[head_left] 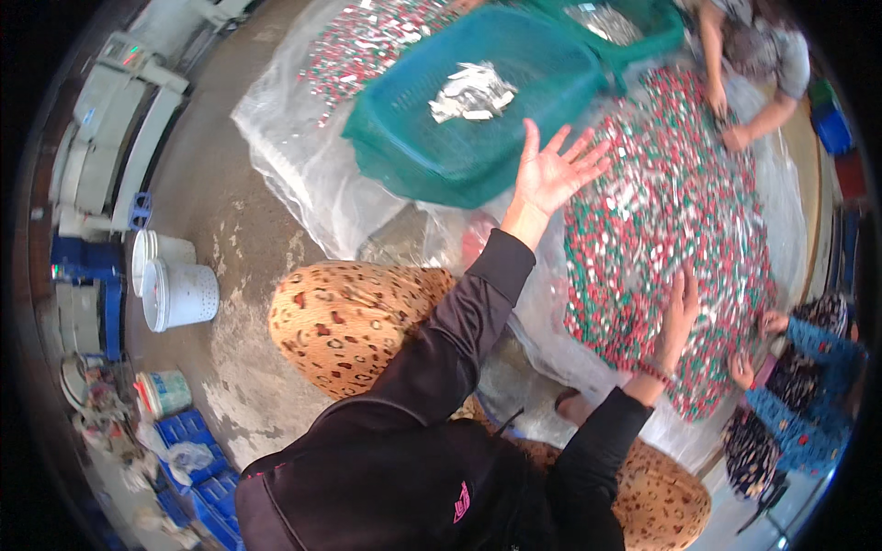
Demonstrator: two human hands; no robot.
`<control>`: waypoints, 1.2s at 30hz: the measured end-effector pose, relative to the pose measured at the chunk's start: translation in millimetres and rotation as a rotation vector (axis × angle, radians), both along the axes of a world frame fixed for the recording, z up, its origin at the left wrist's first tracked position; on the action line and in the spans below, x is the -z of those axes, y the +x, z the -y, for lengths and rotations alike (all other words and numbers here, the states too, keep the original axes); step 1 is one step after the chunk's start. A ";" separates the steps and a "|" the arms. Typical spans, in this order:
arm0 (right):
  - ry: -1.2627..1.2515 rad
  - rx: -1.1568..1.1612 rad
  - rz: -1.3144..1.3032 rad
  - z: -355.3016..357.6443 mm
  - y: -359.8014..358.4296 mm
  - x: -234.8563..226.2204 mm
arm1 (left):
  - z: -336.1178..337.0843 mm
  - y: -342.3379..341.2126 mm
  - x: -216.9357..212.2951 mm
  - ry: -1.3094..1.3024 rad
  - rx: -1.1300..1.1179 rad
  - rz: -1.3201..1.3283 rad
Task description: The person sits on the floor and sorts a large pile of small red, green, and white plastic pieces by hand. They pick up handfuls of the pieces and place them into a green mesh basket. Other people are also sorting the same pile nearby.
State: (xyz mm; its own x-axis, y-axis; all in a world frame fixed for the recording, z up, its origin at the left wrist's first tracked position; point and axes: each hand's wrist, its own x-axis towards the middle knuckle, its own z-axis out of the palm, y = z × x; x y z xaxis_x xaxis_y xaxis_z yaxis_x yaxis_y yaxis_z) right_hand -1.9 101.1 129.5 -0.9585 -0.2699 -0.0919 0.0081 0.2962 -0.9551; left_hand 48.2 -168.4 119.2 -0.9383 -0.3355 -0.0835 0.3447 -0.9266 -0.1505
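Observation:
My left hand [549, 176] is raised, palm up with fingers spread, and holds nothing. It hovers beside the green mesh-covered basket [386, 161], where a small heap of white and silvery strips [473, 92] lies. Below and to the right, my right hand [678, 317] reaches over a wide pile of small red, green and white pieces [634, 248]. Its fingers are stretched out and slightly blurred, and nothing shows in them. The pile rests on clear plastic sheeting [542, 317]. The exact kind of the small pieces is too fine to make out.
Another person's hands [735, 138] work at the pile's far right; a second person in a blue patterned sleeve [813, 354] reaches in from the right. White buckets [181, 296], blue crates [197, 450] and machines [106, 138] line the left. More pieces [358, 46] lie behind the basket.

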 end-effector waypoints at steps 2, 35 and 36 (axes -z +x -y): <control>0.030 0.015 -0.018 -6.2 -6.7 8.0 | -25.4 -18.1 43.0 -0.145 0.137 -0.101; -0.380 0.051 0.560 -27.6 -8.5 147.8 | -150.6 -64.5 134.0 -1.415 0.982 0.324; -0.422 0.040 0.563 -34.0 -5.2 139.6 | -150.8 -57.4 125.6 -1.319 0.988 0.310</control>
